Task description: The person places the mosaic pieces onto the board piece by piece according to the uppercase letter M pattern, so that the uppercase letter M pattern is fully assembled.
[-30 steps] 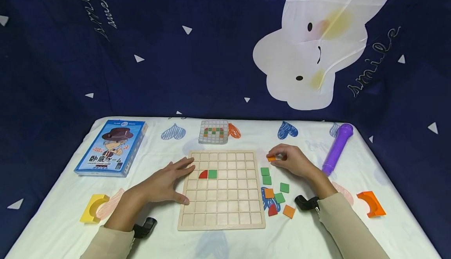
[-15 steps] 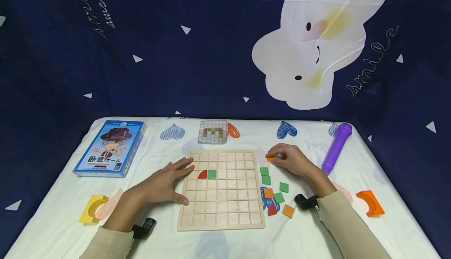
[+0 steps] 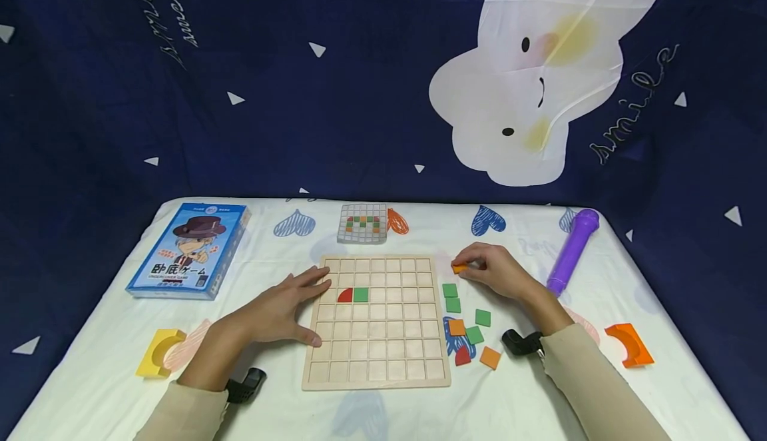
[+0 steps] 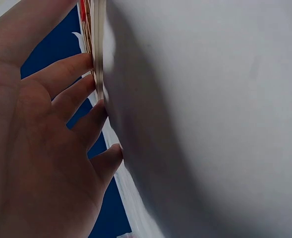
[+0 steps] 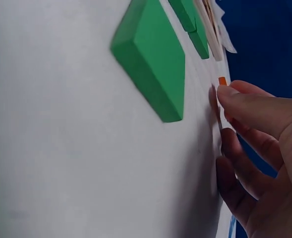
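Observation:
My left hand (image 3: 271, 311) rests with spread fingers on the left edge of a wooden grid board (image 3: 377, 378); the left wrist view shows its fingertips against the board's side. Side by side on the board lie a red quarter-circle tile (image 3: 345, 295) and a green square tile (image 3: 361, 294). Beyond the board's upper right corner, my right hand (image 3: 500, 271) pinches an orange tile (image 3: 459, 268) between thumb and fingers, close to the tablecloth. Much of that tile is hidden by the fingers. A patterned card (image 3: 362, 234) with a small coloured grid lies behind the board.
Right of the board lie several loose tiles, among them a green tile (image 3: 483, 318), an orange tile (image 3: 490, 358) and a red tile (image 3: 463, 356). A blue game box (image 3: 186, 254), a yellow arch block (image 3: 157, 354), an orange arch block (image 3: 632, 348) and a purple tube (image 3: 572, 254) stand further out.

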Tool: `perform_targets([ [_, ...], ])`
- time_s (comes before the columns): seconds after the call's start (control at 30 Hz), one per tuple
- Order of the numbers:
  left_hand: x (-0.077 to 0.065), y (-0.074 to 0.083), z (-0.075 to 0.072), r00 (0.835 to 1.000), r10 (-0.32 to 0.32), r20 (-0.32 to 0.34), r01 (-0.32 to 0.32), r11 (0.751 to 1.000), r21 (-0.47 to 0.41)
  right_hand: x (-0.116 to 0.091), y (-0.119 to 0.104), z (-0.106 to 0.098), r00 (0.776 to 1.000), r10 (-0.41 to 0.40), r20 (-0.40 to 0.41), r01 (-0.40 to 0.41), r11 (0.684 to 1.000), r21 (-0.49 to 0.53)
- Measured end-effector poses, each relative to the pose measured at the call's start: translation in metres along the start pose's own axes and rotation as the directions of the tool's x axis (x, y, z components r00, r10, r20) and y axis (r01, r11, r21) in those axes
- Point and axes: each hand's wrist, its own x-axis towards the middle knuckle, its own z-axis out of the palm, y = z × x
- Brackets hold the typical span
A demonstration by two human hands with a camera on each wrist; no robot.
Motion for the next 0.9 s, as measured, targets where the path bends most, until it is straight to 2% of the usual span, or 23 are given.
perform_targets([
  [0.43, -0.002, 0.002, -0.002, 1.000, 0.000, -0.001, 0.000, 1.000, -0.006, 0.004, -0.024, 0.003, 0.999, -0.035, -0.006, 0.035, 0.998, 0.050],
  [0.77, -0.002, 0.001, -0.001, 1.000, 0.006, -0.003, -0.006, 1.000, 0.001, 0.011, -0.049, 0.026, 0.997, -0.058, 0.041, 0.053, 0.991, 0.125],
  [0.9, -0.002, 0.002, -0.001, 1.000, 0.006, -0.002, -0.006, 1.000, -0.002, 0.012, -0.060, 0.039, 0.994, -0.091, 0.062, 0.082, 0.987, 0.140],
])
